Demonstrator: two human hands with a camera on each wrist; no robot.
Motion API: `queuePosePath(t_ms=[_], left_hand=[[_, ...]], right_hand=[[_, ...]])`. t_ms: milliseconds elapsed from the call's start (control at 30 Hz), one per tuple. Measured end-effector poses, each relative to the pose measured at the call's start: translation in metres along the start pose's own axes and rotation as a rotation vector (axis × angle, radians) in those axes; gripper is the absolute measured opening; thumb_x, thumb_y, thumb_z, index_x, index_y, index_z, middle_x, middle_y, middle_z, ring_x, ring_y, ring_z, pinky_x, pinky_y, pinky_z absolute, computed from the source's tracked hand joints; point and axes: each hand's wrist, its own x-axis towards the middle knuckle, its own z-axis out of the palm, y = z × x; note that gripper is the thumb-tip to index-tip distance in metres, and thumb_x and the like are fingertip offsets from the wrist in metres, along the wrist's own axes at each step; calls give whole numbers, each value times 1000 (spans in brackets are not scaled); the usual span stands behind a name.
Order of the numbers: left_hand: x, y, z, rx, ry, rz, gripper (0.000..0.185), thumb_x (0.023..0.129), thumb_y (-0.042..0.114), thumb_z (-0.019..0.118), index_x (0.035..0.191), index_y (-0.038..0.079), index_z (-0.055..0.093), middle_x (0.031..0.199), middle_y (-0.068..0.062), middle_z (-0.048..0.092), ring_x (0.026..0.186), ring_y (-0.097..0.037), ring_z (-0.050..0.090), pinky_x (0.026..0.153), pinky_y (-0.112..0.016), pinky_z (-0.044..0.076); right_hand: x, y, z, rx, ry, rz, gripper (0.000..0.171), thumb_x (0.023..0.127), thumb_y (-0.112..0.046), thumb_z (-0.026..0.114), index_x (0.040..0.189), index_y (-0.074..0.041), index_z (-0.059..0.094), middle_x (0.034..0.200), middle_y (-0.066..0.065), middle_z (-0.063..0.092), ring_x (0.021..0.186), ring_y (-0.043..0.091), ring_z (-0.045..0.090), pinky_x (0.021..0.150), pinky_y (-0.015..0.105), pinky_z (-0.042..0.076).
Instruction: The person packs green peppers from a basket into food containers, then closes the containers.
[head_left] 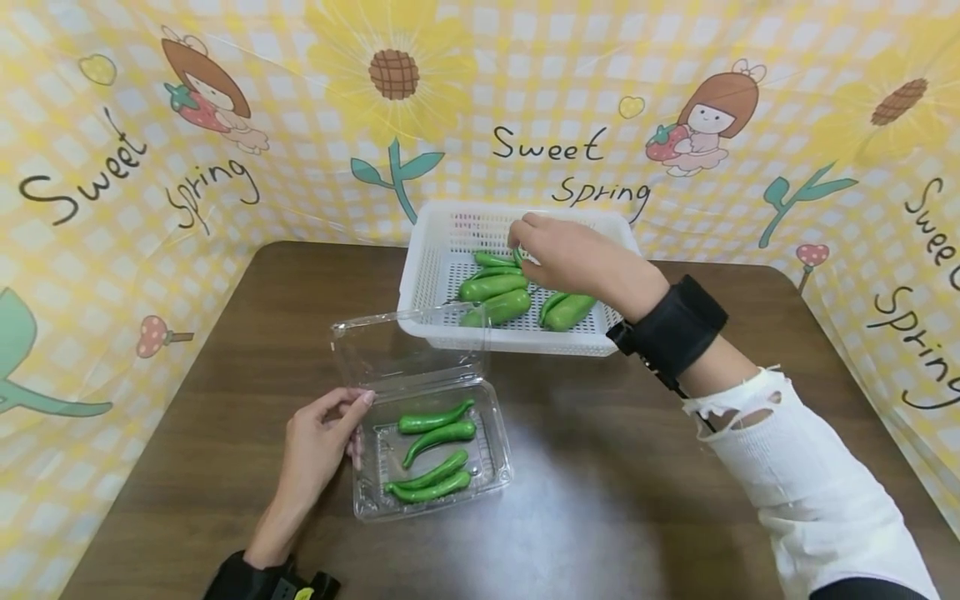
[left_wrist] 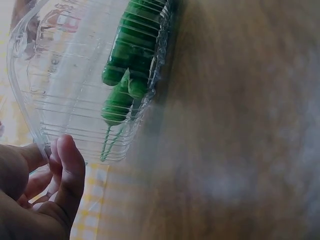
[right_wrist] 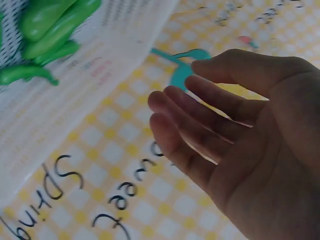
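Note:
A white perforated basket (head_left: 422,265) stands at the back of the table with several green peppers (head_left: 495,296) in it. My right hand (head_left: 527,243) hovers over them, fingers straight and relaxed, holding nothing; in the right wrist view the right hand (right_wrist: 200,115) is bare, with the basket (right_wrist: 60,100) and peppers (right_wrist: 50,25) at upper left. A clear plastic clamshell container (head_left: 491,479) lies open nearer me with several green peppers (head_left: 435,450) inside. My left hand (head_left: 358,421) grips its left rim. In the left wrist view the left hand (left_wrist: 50,155) pinches the container (left_wrist: 65,75).
The brown wooden table (head_left: 600,483) has bare surface in front and to the right of the container. A yellow checked "Sweet Spring" cloth (head_left: 570,150) walls the table on three sides. The container's lid (head_left: 405,342) stands up against the basket's front wall.

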Motion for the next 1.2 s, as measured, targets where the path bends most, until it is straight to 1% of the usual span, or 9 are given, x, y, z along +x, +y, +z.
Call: queuePosePath(t_ms=[233, 400, 500, 633, 767, 867, 967, 1067, 1200], left_hand=[[-2, -2, -1, -7, 1, -7, 31, 96, 37, 65, 107, 10, 71, 68, -19, 64, 39, -24, 57, 39, -36, 52], [-4, -5, -1, 3, 13, -32, 29, 96, 35, 66, 108, 9, 71, 68, -19, 64, 38, -24, 57, 40, -36, 52], [-4, -4, 0, 14, 21, -41, 27, 97, 32, 66, 108, 8, 71, 69, -19, 65, 38, -23, 57, 40, -36, 52], [-4, 10, 1, 17, 14, -33, 25, 98, 26, 65, 107, 4, 70, 69, -23, 64, 38, -24, 57, 40, -36, 52], [-7, 26, 2, 13, 5, -15, 24, 98, 22, 65, 105, 0, 70, 67, -24, 62, 37, -24, 56, 39, -36, 52], [-8, 31, 4, 20, -3, -8, 24, 98, 22, 65, 106, -1, 69, 67, -22, 62, 37, -23, 56, 39, -35, 51], [-7, 32, 6, 19, -7, -19, 24, 97, 22, 65, 106, 0, 70, 68, -23, 63, 37, -23, 56, 39, -35, 51], [-5, 30, 7, 15, -11, -27, 25, 97, 23, 65, 106, 1, 70, 69, -24, 63, 38, -24, 57, 39, -36, 52], [-3, 14, 5, 26, 19, -32, 24, 97, 25, 66, 106, 4, 71, 66, -18, 63, 38, -23, 57, 40, -35, 53]], right_hand=[[29, 23, 8, -11, 4, 2, 35, 100, -12, 54, 133, 2, 50, 127, 19, 54, 102, 30, 59, 90, 41, 53], [49, 36, 13, 50, -68, 37, 40, 100, -12, 55, 137, 2, 47, 135, 19, 51, 117, 32, 57, 101, 41, 50], [61, 44, 14, 59, -106, 56, 41, 99, -12, 56, 136, 2, 47, 137, 20, 51, 120, 32, 56, 103, 41, 49], [72, 54, 17, 45, -141, 84, 40, 99, -13, 57, 135, 2, 49, 136, 18, 52, 120, 31, 56, 103, 41, 49], [78, 61, 23, 19, -176, 107, 34, 98, -13, 57, 129, 1, 55, 126, 16, 56, 111, 30, 57, 98, 41, 50], [82, 64, 29, 7, -203, 123, 30, 98, -13, 57, 125, -1, 57, 120, 14, 57, 104, 28, 57, 94, 41, 51], [85, 68, 34, 16, -219, 136, 30, 97, -11, 56, 126, -1, 57, 122, 14, 58, 106, 28, 57, 94, 40, 51], [89, 71, 38, 30, -236, 156, 31, 98, -10, 55, 128, -2, 55, 126, 14, 58, 109, 28, 57, 96, 41, 51], [98, 69, 44, 64, -242, 145, 32, 99, -10, 53, 130, -2, 54, 130, 15, 57, 114, 29, 57, 99, 41, 50]])
